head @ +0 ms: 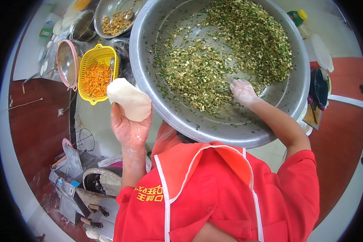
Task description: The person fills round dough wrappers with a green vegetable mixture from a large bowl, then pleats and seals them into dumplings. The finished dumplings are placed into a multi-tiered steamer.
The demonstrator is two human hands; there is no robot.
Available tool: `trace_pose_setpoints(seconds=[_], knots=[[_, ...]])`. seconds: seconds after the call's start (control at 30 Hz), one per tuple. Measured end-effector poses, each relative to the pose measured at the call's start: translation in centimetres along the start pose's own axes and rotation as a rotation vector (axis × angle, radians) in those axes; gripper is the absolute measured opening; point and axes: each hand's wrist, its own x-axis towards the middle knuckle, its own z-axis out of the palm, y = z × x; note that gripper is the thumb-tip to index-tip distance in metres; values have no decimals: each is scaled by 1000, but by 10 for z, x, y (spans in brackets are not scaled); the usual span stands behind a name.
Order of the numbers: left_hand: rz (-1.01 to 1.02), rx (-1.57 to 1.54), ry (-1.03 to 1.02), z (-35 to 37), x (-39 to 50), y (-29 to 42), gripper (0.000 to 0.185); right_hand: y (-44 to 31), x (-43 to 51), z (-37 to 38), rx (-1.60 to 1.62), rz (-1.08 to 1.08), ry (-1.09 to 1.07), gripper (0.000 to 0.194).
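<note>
On the palm and fingers of my left hand (131, 130) lies a flat, pale dough wrapper (130, 101), with the thumb over its near edge. My right hand (243, 92), dusted with flour, reaches down inside a large metal basin (140, 60). Its fingertips touch chopped green-and-white filling (196, 75) that looks like greens with small pale cubes. How far the fingers close around the filling is hidden. More of that filling (251, 39) is heaped along the basin's far right side.
Left of the basin stands a yellow plastic basket (115, 59) of orange chopped food (95, 80) with a spoon. Beyond it are a metal strainer bowl (98, 18) of brown pieces and a metal pot (84, 27). A pink-rimmed sieve (75, 57) leans beside the basket. Metal equipment (75, 181) stands lower left.
</note>
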Motion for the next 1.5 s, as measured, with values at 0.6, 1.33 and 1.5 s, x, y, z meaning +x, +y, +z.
trace_pose_setpoints(seconds=[0.6, 1.33, 1.5], knots=[[169, 38, 305, -19, -5, 22, 44, -111, 67, -89, 1963, 279, -293, 24], [49, 314, 428, -5, 40, -1, 44, -62, 86, -75, 222, 80, -157, 17], [-27, 424, 480, -9, 74, -14, 43, -21, 118, -75, 217, 199, 62, 18]])
